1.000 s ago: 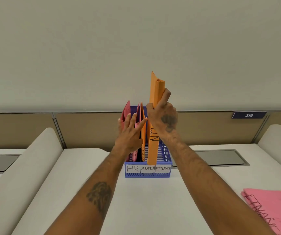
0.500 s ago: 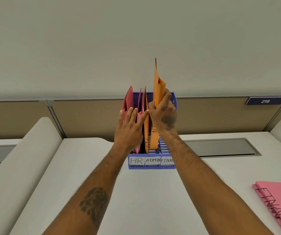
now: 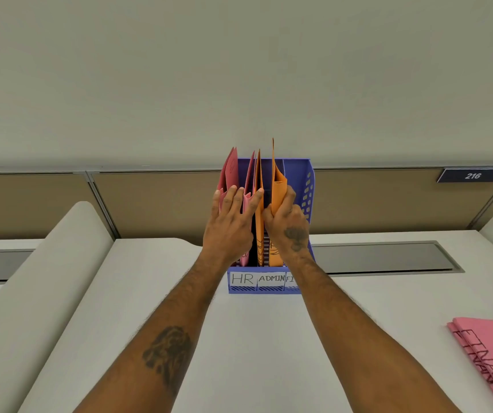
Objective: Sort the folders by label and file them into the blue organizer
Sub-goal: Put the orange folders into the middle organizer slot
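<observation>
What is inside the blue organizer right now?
The blue organizer holds upright pink folders at left and orange folders mid-row; the hands cover their lower parts, and the rightmost slot's contents cannot be seen.

Dark blue rectangular number plate "216" (image 3: 473, 175) on tan partition panel (image 3: 150, 201) behind white desk's (image 3: 254, 338) rear edge.

A plain cream wall (image 3: 239, 70) rises above tan partition panels (image 3: 156, 201) behind the white worktop (image 3: 254, 338); a "216" sign (image 3: 472, 175) hangs on the panels.
</observation>
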### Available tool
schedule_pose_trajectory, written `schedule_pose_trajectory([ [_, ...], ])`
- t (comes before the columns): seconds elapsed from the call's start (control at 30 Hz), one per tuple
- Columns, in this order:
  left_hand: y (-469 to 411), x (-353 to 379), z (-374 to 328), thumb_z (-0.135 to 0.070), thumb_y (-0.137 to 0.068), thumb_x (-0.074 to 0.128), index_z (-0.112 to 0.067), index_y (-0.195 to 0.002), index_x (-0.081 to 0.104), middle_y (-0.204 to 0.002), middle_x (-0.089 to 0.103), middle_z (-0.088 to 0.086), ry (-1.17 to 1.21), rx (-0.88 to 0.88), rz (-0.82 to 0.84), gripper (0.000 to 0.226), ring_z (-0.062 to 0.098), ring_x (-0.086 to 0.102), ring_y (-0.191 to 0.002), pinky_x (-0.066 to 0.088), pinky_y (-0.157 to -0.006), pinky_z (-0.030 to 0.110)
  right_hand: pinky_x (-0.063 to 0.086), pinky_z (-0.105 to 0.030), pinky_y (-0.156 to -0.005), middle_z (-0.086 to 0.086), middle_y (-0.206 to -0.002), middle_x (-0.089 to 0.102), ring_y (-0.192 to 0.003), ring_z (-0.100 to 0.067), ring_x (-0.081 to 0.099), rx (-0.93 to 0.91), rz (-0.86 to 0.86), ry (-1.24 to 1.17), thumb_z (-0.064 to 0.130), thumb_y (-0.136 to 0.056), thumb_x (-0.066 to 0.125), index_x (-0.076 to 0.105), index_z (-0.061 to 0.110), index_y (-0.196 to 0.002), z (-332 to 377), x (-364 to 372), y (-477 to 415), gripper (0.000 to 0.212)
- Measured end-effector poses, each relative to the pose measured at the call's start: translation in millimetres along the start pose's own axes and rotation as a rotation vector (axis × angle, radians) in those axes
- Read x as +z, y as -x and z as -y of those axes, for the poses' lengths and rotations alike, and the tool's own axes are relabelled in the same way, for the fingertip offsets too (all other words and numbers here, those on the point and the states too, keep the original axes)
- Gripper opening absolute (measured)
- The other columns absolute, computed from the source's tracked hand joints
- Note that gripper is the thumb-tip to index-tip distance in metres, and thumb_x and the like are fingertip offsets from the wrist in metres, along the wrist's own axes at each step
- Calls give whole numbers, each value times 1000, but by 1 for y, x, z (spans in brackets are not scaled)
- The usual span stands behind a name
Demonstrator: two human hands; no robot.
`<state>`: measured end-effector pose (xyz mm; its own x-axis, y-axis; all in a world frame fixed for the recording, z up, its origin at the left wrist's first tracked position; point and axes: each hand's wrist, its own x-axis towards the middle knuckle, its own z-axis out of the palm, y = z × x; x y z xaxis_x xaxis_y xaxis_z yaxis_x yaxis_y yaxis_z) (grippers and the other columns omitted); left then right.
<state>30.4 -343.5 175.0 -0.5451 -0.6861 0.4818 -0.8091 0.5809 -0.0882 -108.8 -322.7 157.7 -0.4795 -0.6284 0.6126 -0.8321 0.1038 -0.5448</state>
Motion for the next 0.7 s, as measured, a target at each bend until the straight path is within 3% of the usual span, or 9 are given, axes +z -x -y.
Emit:
schedule_pose_trajectory([
  [0.3,0,-3,0,-27,-90,52,-30,-156,1,-160,24,14,-14,-2,6,83,33,10,-151,-9,-118,51,58,-39,-65,-12,-106,66,-81,-30,70,162,164,29,63,-88,50,27,17,-129,-5,10,8,66],
  [0.5,1,-9,0,-26,-90,53,-32,-156,-3,-162,16,15,0,-6,39,87,33,3,-152,-8,-118,53,58,-40,-74,-12,-115,63,-92,-31,68,233,276,44,58,-87,57,34,14,-129,-4,0,8,65],
  [0.7,18,-20,-1,-30,-87,57,-32,-155,-5,-164,4,15,2,-18,68,92,34,-3,-152,-6,-117,55,56,-44,-86,-12,-127,57,-109,-31,62,192,396,89,47,-84,68,26,15,-139,-5,-26,15,76],
])
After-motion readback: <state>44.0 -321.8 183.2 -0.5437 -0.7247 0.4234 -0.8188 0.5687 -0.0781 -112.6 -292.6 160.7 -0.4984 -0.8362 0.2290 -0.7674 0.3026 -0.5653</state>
